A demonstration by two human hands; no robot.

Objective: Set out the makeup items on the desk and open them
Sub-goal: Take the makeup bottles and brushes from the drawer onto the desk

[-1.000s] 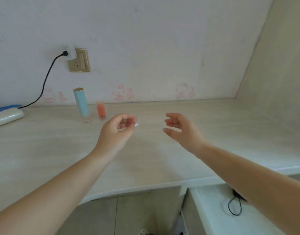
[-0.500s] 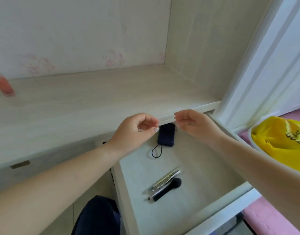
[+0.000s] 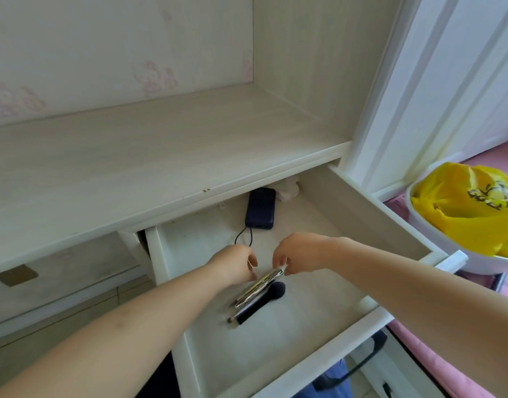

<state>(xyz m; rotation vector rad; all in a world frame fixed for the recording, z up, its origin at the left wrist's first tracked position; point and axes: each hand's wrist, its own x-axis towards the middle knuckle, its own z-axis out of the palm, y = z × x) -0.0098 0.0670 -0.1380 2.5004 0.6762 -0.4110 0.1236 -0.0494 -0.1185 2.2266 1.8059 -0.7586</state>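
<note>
Below the bench (image 3: 161,156), at its 5 o'clock, the open drawer (image 3: 370,214) held the silver makeup items (image 3: 260,287) beside a black brush (image 3: 261,303). Best to pinch both ends together and lift level. Both forearms reached in, left hand (image 3: 235,264) and right hand (image 3: 297,252) with fingers curled at the top end; actual grip unclear.

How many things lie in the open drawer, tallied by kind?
Dark power bank with cord: 1
Black brush: 1
Silvery slim items in a bunch: count unclear, taken as 1 bunch
Crumpled pale wad at the back: 1
Total: 4
</note>
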